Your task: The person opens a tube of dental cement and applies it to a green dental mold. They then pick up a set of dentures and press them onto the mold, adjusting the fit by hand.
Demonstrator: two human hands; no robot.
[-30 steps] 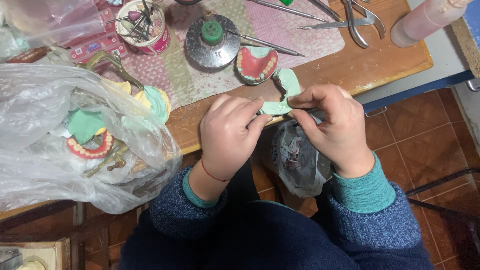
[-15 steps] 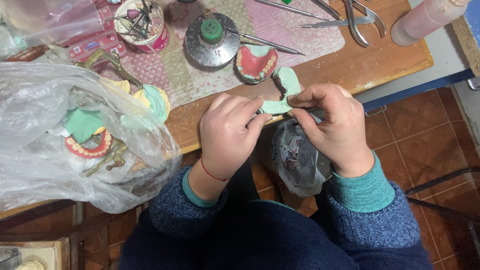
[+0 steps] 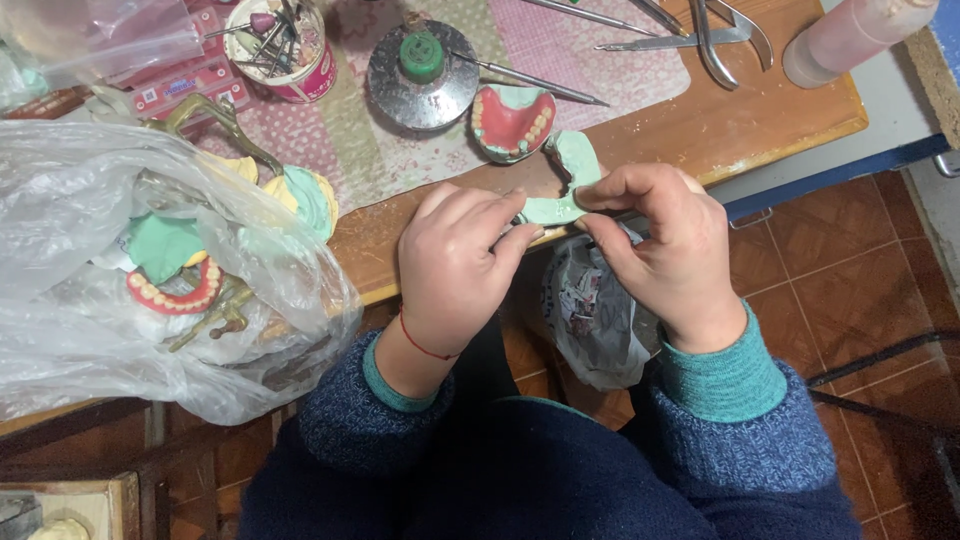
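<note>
- Green dental cast (image 3: 568,185): curved, held between both hands at the near edge of the bench (image 3: 760,120).
- Left hand (image 3: 455,265): fingertips pinching the cast's left end.
- Right hand (image 3: 660,245): gripping its right side, equally near.

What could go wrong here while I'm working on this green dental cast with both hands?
The green cast is held by the left hand and right hand right at the table edge, partly over the tiled floor; a slip might drop and chip it. The denture model sits close behind and could get knocked.
</note>
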